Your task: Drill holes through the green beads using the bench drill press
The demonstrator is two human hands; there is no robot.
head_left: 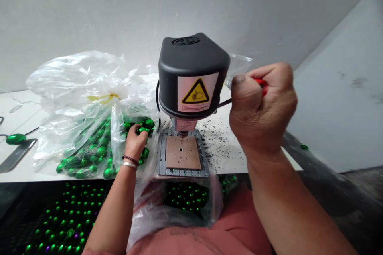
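A small black bench drill press stands on the white table, its bit just above a brown board with a hole in it. My right hand is closed around the red knob of the drill's lever. My left hand reaches into the open mouth of a clear plastic bag full of shiny green beads, with its fingers closed on a green bead.
Black shavings litter the table right of the drill. Another clear bag of green beads lies in my lap. More green beads fill a dark bin below left. A green bead and a flat grey piece lie far left.
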